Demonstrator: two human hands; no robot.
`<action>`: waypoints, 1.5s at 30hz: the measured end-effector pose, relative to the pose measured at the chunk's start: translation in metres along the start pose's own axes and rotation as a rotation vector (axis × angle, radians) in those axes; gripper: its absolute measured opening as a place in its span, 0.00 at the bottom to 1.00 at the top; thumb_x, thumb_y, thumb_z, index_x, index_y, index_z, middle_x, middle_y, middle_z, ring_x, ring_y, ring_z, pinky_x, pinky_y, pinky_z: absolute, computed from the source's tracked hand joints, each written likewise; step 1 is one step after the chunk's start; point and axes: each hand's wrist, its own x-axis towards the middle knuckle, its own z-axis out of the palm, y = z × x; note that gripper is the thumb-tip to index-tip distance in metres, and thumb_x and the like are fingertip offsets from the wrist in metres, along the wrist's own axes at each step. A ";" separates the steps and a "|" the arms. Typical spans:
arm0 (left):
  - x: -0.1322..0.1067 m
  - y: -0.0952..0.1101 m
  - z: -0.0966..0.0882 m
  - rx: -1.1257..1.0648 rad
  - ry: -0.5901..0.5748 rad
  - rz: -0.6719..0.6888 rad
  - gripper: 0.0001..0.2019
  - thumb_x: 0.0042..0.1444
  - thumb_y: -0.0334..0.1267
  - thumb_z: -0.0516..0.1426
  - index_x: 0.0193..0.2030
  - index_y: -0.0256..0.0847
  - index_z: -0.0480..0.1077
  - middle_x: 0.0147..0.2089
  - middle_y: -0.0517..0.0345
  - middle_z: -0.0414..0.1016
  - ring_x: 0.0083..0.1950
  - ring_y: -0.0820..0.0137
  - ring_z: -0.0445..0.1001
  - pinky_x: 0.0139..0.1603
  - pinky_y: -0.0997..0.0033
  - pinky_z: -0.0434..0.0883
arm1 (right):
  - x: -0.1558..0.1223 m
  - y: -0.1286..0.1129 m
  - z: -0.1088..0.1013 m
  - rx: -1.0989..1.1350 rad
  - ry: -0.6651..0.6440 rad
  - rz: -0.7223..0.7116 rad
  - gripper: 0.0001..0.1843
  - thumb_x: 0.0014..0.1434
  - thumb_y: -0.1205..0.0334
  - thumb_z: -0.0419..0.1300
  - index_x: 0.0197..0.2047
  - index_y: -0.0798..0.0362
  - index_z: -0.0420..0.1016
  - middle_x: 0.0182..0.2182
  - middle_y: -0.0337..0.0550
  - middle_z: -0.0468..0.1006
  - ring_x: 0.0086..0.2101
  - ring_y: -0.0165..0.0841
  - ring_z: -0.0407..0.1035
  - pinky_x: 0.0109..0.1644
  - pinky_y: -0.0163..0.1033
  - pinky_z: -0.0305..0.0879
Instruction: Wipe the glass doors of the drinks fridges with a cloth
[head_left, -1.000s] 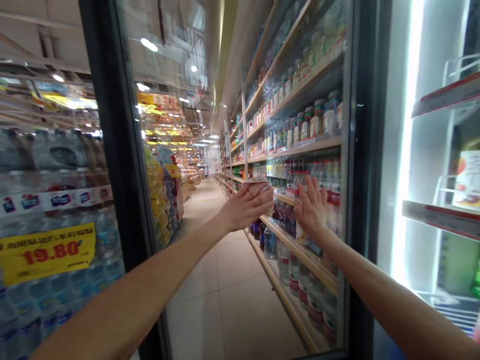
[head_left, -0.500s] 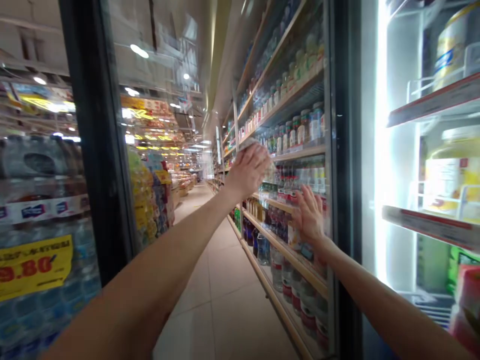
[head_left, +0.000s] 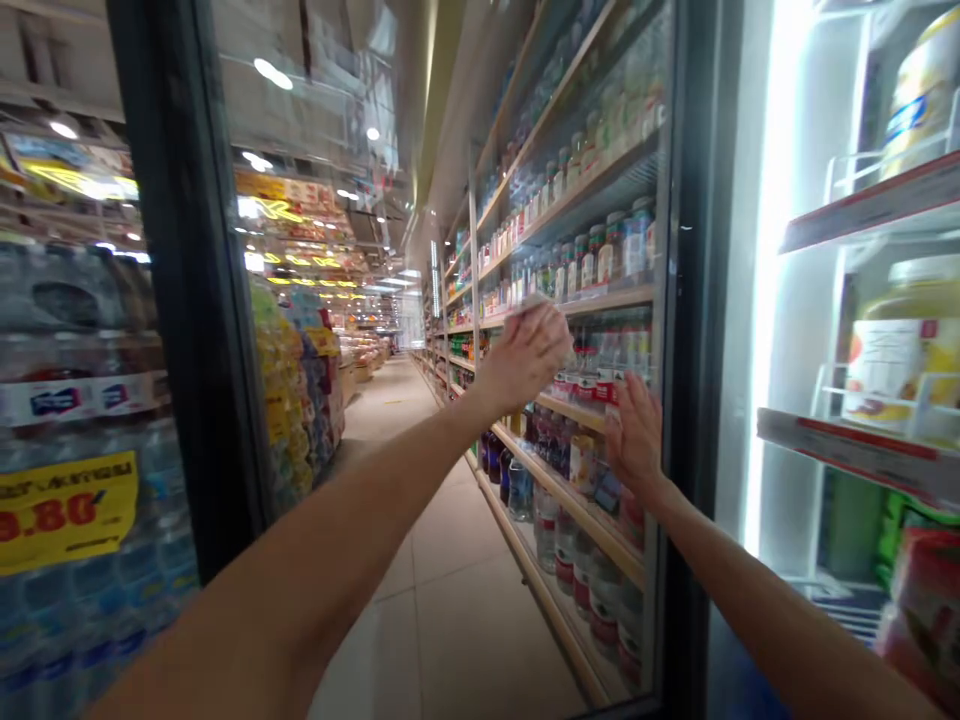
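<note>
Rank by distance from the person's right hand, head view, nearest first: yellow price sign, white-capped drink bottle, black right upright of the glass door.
From the right hand:
1. Black right upright: just to its right.
2. White-capped drink bottle: farther right, on a lit shelf.
3. Yellow price sign: far left, beyond the door's left upright.

Single head-worn cam, facing fwd & a bit down at the glass door (head_left: 450, 250), pretty close. L hand (head_left: 531, 348) sits just off ctr twd 3 o'clock, R hand (head_left: 634, 435) abt 4. Lit cooler (head_left: 814, 320) fills the edge at 3, v. near. Aisle (head_left: 382, 400) runs farthest off, just left of ctr twd 9. View's wide: both forearms (head_left: 360, 520) show, from 7 & 4.
</note>
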 end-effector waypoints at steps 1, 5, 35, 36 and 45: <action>-0.005 0.006 0.002 -0.030 -0.045 0.126 0.19 0.62 0.40 0.47 0.59 0.43 0.61 0.66 0.51 0.56 0.69 0.59 0.48 0.65 0.49 0.49 | -0.001 0.000 0.000 -0.003 0.002 -0.004 0.31 0.61 0.63 0.45 0.67 0.48 0.45 0.63 0.51 0.56 0.63 0.40 0.48 0.62 0.56 0.50; -0.009 0.008 0.003 -0.069 -0.119 0.273 0.19 0.62 0.39 0.46 0.59 0.45 0.61 0.66 0.55 0.58 0.68 0.63 0.50 0.66 0.54 0.51 | -0.007 0.003 -0.001 -0.009 -0.023 0.008 0.31 0.61 0.63 0.45 0.67 0.49 0.45 0.63 0.51 0.55 0.63 0.40 0.49 0.62 0.57 0.50; -0.128 -0.023 -0.035 0.149 -0.001 -0.322 0.38 0.60 0.52 0.48 0.69 0.38 0.35 0.69 0.46 0.47 0.70 0.57 0.43 0.67 0.50 0.42 | 0.090 -0.063 0.047 -0.100 0.151 -0.026 0.29 0.63 0.55 0.44 0.65 0.54 0.51 0.63 0.54 0.53 0.64 0.43 0.43 0.63 0.55 0.48; -0.128 -0.023 -0.036 0.152 0.000 -0.326 0.38 0.60 0.52 0.48 0.69 0.38 0.35 0.69 0.46 0.47 0.70 0.58 0.43 0.67 0.50 0.42 | 0.089 -0.079 0.049 -0.081 0.036 -0.177 0.29 0.62 0.55 0.46 0.65 0.50 0.52 0.64 0.49 0.53 0.64 0.41 0.43 0.64 0.54 0.46; -0.129 -0.020 -0.033 0.142 0.026 -0.326 0.38 0.60 0.51 0.48 0.69 0.37 0.34 0.68 0.43 0.49 0.70 0.58 0.43 0.68 0.50 0.40 | 0.078 -0.011 0.031 -0.117 0.245 0.270 0.31 0.63 0.55 0.42 0.66 0.59 0.50 0.63 0.62 0.53 0.62 0.49 0.47 0.60 0.61 0.49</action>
